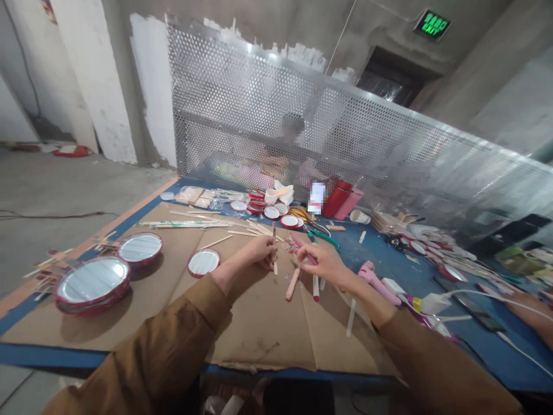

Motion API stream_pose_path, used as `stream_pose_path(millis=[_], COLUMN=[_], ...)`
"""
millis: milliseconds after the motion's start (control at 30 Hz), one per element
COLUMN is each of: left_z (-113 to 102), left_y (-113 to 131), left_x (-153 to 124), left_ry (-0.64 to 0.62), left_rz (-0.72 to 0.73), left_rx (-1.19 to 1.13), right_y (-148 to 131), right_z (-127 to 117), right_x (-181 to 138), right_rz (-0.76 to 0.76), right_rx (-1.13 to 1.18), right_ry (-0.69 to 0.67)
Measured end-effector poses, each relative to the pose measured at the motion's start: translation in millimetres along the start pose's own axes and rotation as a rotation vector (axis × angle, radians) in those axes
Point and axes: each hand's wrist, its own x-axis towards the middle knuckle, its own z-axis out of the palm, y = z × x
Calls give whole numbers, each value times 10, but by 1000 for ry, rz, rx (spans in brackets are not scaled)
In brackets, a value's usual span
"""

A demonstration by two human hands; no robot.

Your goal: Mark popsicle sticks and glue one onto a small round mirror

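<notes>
My left hand (261,252) is closed around a thin flat wooden stick (275,266), held upright over the cardboard. To its right, the fingers of my right hand (322,264) are pinched on a slim pink pen-like tool (296,241) pointing up and left. Just below that hand lie a thick pinkish rod (292,285) and a white stick with a red end (316,288). A round mirror with a red rim (204,262) lies left of my left hand. Past my right wrist rests a pink glue gun (377,281), with a translucent glue stick (351,317) nearer me.
Cardboard (268,351) covers part of the blue table. Larger red-rimmed mirrors (93,282) with wooden sticks are at left. Along the back are small mirrors, a phone (317,197) and a red bottle (337,199). White cables (492,294) and another person's hand (529,308) are at right.
</notes>
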Motion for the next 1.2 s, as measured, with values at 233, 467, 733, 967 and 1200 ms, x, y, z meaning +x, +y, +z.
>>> stream_pose_path(millis=[233, 467, 733, 967, 1200], left_z=[-45, -79, -77, -92, -93], left_y=[-26, 0, 0, -45, -75], left_x=[10, -17, -1, 28, 67], left_ry=[52, 92, 72, 86, 77], left_rz=[56, 24, -8, 17, 23], left_rx=[15, 92, 68, 41, 68], right_y=[-68, -27, 111, 150, 77], right_z=[303, 261, 73, -37, -239], right_x=[-210, -162, -120, -95, -640], right_rz=[-276, -293, -112, -67, -262], right_rx=[-102, -160, -234, -235, -389], right_ry=[16, 47, 144, 162, -171])
